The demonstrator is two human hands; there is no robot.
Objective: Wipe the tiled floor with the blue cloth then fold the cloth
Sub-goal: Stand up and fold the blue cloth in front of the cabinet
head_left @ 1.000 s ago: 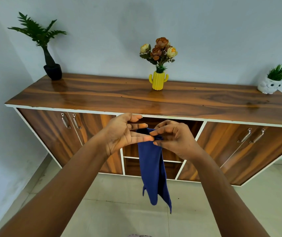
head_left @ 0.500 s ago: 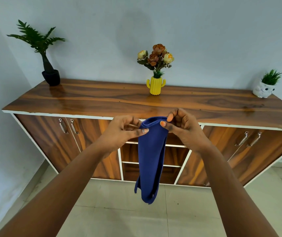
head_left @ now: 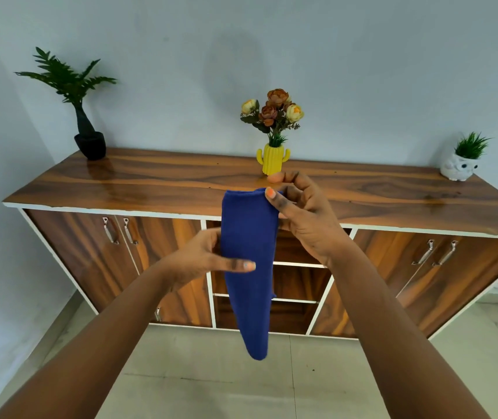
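The person stands before a long wooden sideboard (head_left: 272, 189) and holds the blue cloth (head_left: 247, 261) up in the air in front of it, well above the tiled floor (head_left: 211, 373). The cloth hangs as a long narrow strip, doubled over at the top, tapering to a rounded end near the bottom edge of the sideboard.

The right hand (head_left: 305, 213) is the higher one; its grip is clenched on the cloth's upper right corner, thumb in front and fingers curled behind. The left hand (head_left: 202, 258) sits lower, at the cloth's left edge about midway down; its thumb lies across the front of the fabric and the other fingers are hidden behind it, so it is pinching the cloth there.

On the glossy surface of the sideboard stand a black pot with a green leafy plant (head_left: 89, 140) at the left end, a yellow cactus-shaped vase of flowers (head_left: 273, 158) in the middle, just behind the right hand, and a small white owl planter (head_left: 461, 167) at the right end.
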